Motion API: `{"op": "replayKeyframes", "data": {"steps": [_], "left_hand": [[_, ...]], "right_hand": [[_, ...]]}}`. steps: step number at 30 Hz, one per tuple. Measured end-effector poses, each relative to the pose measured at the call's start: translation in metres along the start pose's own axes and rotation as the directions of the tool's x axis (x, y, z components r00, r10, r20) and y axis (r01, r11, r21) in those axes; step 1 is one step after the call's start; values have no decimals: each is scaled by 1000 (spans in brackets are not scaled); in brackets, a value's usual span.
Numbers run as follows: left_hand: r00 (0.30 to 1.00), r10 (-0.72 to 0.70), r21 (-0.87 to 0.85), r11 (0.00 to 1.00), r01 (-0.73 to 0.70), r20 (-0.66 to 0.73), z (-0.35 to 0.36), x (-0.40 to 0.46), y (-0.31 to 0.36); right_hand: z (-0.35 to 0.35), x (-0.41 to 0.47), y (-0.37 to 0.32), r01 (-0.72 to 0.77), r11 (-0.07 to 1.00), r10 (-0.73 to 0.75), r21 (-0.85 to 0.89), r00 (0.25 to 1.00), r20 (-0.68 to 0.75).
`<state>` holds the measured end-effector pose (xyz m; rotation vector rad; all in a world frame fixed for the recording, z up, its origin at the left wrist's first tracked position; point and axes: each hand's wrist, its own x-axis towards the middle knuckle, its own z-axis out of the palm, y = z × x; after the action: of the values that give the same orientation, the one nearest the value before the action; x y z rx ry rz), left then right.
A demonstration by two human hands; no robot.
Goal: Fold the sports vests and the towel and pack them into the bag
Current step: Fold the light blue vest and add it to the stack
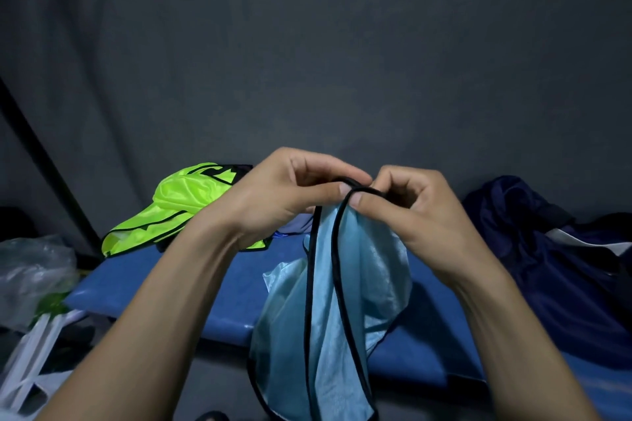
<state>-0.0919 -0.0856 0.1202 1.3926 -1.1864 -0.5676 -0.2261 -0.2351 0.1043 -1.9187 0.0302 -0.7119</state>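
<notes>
Both hands, left hand (pixel 273 195) and right hand (pixel 413 212), pinch the blue vest's (pixel 342 301) black trim above what looks like a table (pixel 205 287).

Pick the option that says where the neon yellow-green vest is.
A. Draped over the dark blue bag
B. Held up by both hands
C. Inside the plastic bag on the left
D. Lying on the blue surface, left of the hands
D: the neon yellow-green vest lies crumpled on the blue surface, while both hands pinch the light blue vest.

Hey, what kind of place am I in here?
Hard to say for sure; likely a makeshift recording corner: a dark grey cloth backdrop hangs behind a blue padded bench, with a plastic bag beside it.
</notes>
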Motion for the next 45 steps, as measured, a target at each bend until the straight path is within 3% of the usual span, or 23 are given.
{"op": "replayKeyframes", "data": {"steps": [4,7,10,14,18,22,29,34,40,45], "left_hand": [[987,11,40,999,-5,-162,3,4,-7],[967,0,53,998,14,-256,3,6,-10],[974,-28,50,998,41,-226,5,2,-7],[996,-48,9,999,49,-72,7,-5,-5],[1000,16,-8,1000,-16,7,11,-14,0],[995,87,93,992,-83,-46,22,-21,9],[992,104,-51,993,-108,-77,36,-33,45],[944,312,210,935,-285,-109,23,-29,98],[936,348,335,878,-343,45,7,-26,185],[949,310,437,846,-306,64,7,-30,182]], "right_hand": [[-1,-1,-4,69,997,-68,-42,997,34],[2,-3,-9,115,976,-115,-183,993,10],[6,-6,-12,132,927,-159,-351,986,-51],[8,-11,-17,87,900,-165,-428,975,-148],[3,-17,-24,23,945,-82,-326,982,-169],[-4,-17,-41,28,967,-68,-251,986,-151],[-12,-13,-93,73,927,-141,-367,977,-162],[-24,-12,-136,119,911,-196,-394,967,-162],[-36,-7,-187,229,955,-250,-188,963,-97],[-38,-3,-187,171,972,-189,-162,976,-105]]}}
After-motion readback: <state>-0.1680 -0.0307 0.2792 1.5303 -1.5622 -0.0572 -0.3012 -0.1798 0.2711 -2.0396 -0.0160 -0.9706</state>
